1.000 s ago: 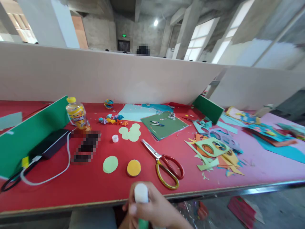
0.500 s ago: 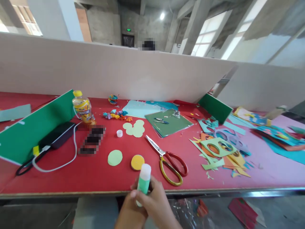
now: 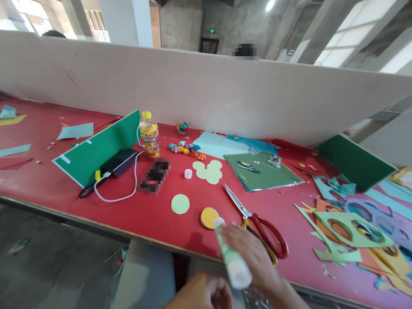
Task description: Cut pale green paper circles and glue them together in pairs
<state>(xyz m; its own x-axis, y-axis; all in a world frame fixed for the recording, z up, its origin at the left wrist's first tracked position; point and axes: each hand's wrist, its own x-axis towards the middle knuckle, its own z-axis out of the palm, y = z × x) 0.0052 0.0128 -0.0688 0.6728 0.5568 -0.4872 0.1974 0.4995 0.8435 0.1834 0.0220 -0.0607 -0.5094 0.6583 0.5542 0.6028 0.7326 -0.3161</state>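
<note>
Two paper circles lay on the red tabletop (image 3: 128,214) just beyond the fingers: a light green circle (image 3: 180,204) off to their left and an orange circle (image 3: 208,217) at the tip of the glue stick (image 3: 231,254). Red-handled scissors (image 3: 257,225) lay just to the right, their loops partly hidden by the right hand (image 3: 254,257), whose fingers were clamped around the tilted glue stick. The left hand (image 3: 201,294) sat nearer, below the stick, its fingers curled together, seemingly around nothing.
</note>
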